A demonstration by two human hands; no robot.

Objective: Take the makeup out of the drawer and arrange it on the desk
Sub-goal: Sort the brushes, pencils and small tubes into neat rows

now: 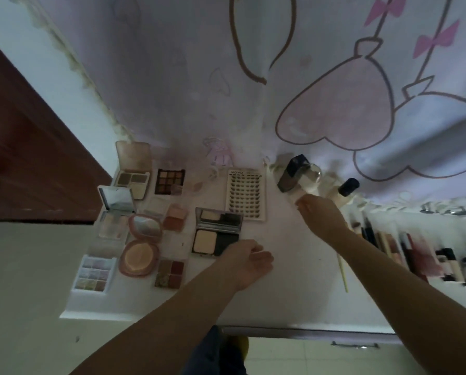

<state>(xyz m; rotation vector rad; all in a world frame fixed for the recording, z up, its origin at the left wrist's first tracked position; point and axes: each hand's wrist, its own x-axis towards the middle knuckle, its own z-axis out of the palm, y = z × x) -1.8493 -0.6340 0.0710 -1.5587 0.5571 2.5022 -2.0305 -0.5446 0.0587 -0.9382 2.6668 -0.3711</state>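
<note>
Several open palettes and compacts lie on the left half of the white desk (288, 269): an eyeshadow palette (169, 181), a round pink compact (141, 244), a black powder compact (216, 234) and a lash tray (246, 194). My left hand (249, 259) hovers just right of the black compact, fingers loosely curled, holding nothing. My right hand (321, 212) reaches to the desk's back and grips the base of a clear bottle (309, 182), which leans beside a dark bottle (291, 173). A black-capped bottle (347, 189) stands to the right.
A row of tubes, brushes and sticks (416, 255) lines the right side of the desk. A thin yellow stick (343, 274) lies near my right forearm. A patterned curtain (253, 77) hangs behind. The drawer front with a handle (355, 345) shows below the desk edge.
</note>
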